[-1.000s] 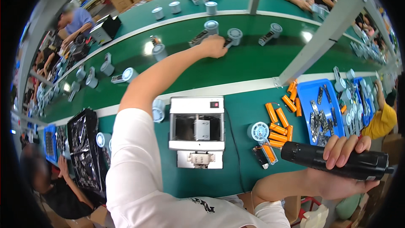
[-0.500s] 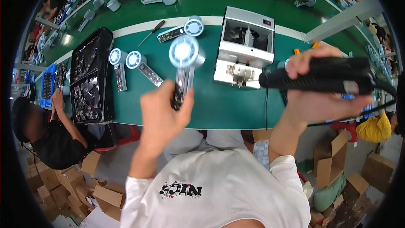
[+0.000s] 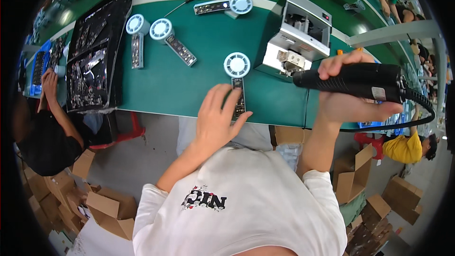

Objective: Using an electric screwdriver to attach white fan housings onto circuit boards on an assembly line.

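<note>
My right hand (image 3: 348,97) is wrapped round a black corded electric screwdriver (image 3: 367,78), held level above the table's right side. Its tip points left, by the front of a silver screw feeder (image 3: 286,38). In front of me lies a pale blue handheld fan (image 3: 237,65), its round head away from me and its opened handle showing a circuit board. My left hand (image 3: 215,121) is open, fingers spread, with fingertips at the fan's handle. Farther left are two more such fans (image 3: 161,29) (image 3: 136,24), and another fan (image 3: 241,4) lies at the back.
A screwdriver (image 3: 185,4) with a dark handle lies near the white line. At left stands a black tray (image 3: 97,61) of small parts. A person (image 3: 47,123) works beyond it. The screwdriver's coiled cord (image 3: 422,104) loops at right. Cardboard boxes (image 3: 111,208) stand on the floor.
My left hand has set the fan down on the table, to the right of where it was held up, and its fingers have spread. My right hand still holds the electric screwdriver by the feeder.
</note>
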`<move>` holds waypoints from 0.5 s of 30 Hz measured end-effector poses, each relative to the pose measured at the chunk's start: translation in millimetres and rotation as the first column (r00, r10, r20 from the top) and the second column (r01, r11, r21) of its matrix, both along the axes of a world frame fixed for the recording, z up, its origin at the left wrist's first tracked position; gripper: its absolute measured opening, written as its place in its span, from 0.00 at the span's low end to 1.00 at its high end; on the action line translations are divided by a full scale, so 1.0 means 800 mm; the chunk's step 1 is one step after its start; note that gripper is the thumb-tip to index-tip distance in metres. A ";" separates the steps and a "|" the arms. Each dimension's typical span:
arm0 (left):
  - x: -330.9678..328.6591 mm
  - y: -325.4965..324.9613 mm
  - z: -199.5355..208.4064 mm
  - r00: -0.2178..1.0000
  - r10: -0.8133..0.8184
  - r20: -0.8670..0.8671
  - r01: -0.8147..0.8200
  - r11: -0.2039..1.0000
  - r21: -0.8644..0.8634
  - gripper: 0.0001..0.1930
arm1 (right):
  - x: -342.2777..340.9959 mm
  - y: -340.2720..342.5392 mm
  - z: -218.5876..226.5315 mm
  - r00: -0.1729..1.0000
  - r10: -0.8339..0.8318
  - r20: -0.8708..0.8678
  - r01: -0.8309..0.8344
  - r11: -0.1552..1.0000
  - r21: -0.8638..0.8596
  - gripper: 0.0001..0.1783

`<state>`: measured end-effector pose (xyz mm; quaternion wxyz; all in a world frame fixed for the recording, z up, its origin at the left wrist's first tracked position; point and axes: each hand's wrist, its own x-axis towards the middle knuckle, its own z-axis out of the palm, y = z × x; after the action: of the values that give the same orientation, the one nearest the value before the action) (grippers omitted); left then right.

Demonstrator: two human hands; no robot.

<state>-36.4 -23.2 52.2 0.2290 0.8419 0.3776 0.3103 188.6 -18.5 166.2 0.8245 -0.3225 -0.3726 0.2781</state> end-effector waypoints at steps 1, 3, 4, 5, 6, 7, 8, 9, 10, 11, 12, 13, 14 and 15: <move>-0.003 0.003 -0.005 0.998 -0.065 0.006 0.065 0.998 0.022 0.30 | -0.003 -0.006 0.001 0.999 0.008 0.040 -0.006 0.998 -0.056 0.62; -0.006 0.007 -0.015 0.989 -0.148 0.014 0.148 0.989 0.010 0.31 | -0.013 -0.010 -0.001 0.997 0.037 0.067 -0.032 0.997 -0.068 0.63; -0.006 0.008 -0.021 0.990 -0.143 0.016 0.143 0.990 0.001 0.31 | -0.021 -0.013 0.001 0.997 0.061 0.049 -0.059 0.997 -0.045 0.64; -0.005 0.008 -0.028 0.988 -0.153 0.028 0.152 0.987 0.044 0.31 | -0.030 -0.014 0.004 0.996 0.085 0.031 -0.084 0.996 -0.022 0.65; -0.006 0.008 -0.035 0.985 -0.167 0.037 0.163 0.983 0.088 0.31 | -0.035 -0.014 0.005 0.991 0.128 0.047 -0.129 0.992 0.006 0.67; -0.007 0.007 -0.042 0.985 -0.166 0.038 0.162 0.983 0.080 0.31 | -0.043 -0.011 0.006 0.990 0.130 0.045 -0.130 0.991 -0.002 0.67; -0.007 0.007 -0.050 0.984 -0.161 0.078 0.154 0.984 0.094 0.32 | -0.054 -0.006 0.009 0.991 0.121 0.052 -0.120 0.992 -0.029 0.64; -0.007 0.008 -0.053 0.980 -0.158 0.119 0.145 0.983 0.110 0.32 | -0.061 -0.001 0.009 0.992 0.111 0.061 -0.108 0.993 -0.054 0.62; -0.007 0.009 -0.054 0.980 -0.156 0.121 0.144 0.984 0.105 0.32 | -0.066 0.005 0.007 0.989 0.138 0.052 -0.136 0.990 -0.039 0.62; -0.008 0.011 -0.055 0.979 -0.165 0.119 0.152 0.982 0.113 0.32 | -0.067 0.009 0.004 0.989 0.139 0.053 -0.137 0.990 -0.045 0.62; -0.008 0.011 -0.055 0.979 -0.169 0.117 0.155 0.980 0.122 0.32 | -0.067 0.012 -0.002 0.985 0.157 0.076 -0.153 0.987 -0.052 0.63; -0.008 0.010 -0.055 0.980 -0.162 0.119 0.149 0.982 0.116 0.32 | -0.068 0.016 -0.007 0.980 0.175 0.099 -0.170 0.984 -0.059 0.63; -0.007 0.010 -0.056 0.980 -0.157 0.120 0.143 0.983 0.116 0.32 | -0.066 0.019 -0.009 0.968 0.215 0.131 -0.209 0.976 -0.055 0.63; -0.007 0.010 -0.056 0.981 -0.154 0.121 0.140 0.983 0.116 0.32 | -0.068 0.023 -0.011 0.967 0.219 0.132 -0.212 0.975 -0.061 0.63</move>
<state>-42.2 -15.4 7.5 0.2299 0.8567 0.2815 0.3661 134.1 -0.4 157.0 0.7540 -0.3175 -0.4549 0.3517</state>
